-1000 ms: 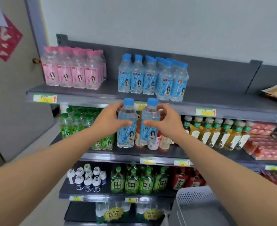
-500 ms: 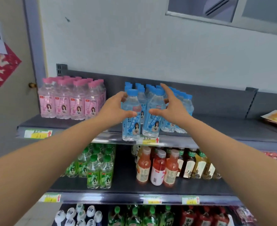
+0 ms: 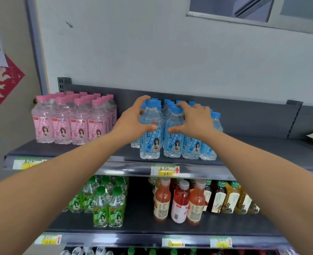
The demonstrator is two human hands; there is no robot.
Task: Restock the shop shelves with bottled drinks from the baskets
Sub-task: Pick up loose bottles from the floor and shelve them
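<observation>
- A pale wall [image 3: 152, 52] rises behind the shelving.
- The dark top shelf [image 3: 78, 150] carries two groups of bottles, well apart.
- The middle shelf [image 3: 139, 223] below holds three more groups.
- The pink bottles [image 3: 69, 122] stand upright in rows at the left of the top shelf.
- The blue bottles [image 3: 194, 144] stand packed in rows near the shelf's middle.
- The green bottles [image 3: 106, 205] stand on the middle shelf at the left.
- Orange and red juice bottles [image 3: 179, 203] stand right of them, with tea bottles [image 3: 231, 199] just beside.
- The left hand [image 3: 131, 122] grips the left bottle [image 3: 150, 142], thumb across its front and fingers curled over near the cap.
- The right hand [image 3: 196, 120] holds the right bottle [image 3: 172, 144], thumb on its front and fingers spread wide over the caps behind.
- Both held bottles stand upright on the top shelf's front edge, side by side and touching, at the left front of the blue group.
- A price tag [image 3: 165, 171] with a red arrow sits on the shelf lip just below them.
</observation>
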